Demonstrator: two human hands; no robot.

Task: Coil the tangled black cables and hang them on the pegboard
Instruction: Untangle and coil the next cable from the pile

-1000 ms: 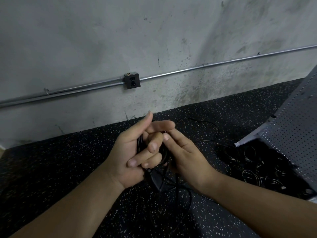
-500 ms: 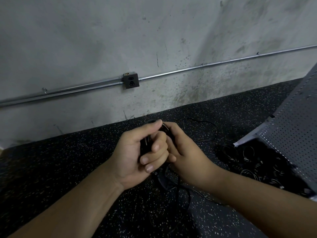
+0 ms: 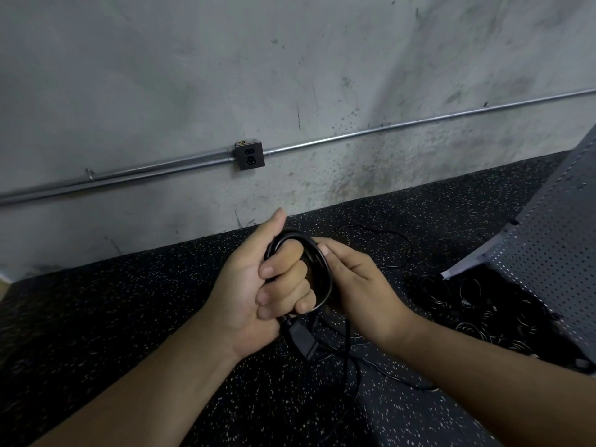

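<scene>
Bare concrete wall (image 3: 193, 75) fills the background beyond both grips, with a metal conduit (image 3: 387, 129) running across it and a dark outlet box (image 3: 249, 155) mounted on the pipe, up and slightly left of the left grip. Below the wall lies a black speckled rubber floor (image 3: 129, 317).

The left grip (image 3: 258, 285) is closed around a coiled black cable (image 3: 324, 262): four fingers curl through the loop and the thumb points up along its top. The right grip (image 3: 358, 285) pinches the outer edge of the same coil between thumb and fingertips, just beside the left fingers. A black plug (image 3: 303, 340) hangs right under the left grip, and slack cable trails from it down to the floor.

Well to the right of the right grip, a grey pegboard (image 3: 554, 240) leans at a tilt, with a pile of black cables (image 3: 467, 301) on the floor at its foot. A thin loose lead (image 3: 387, 233) curves on the floor just beyond the right grip.
</scene>
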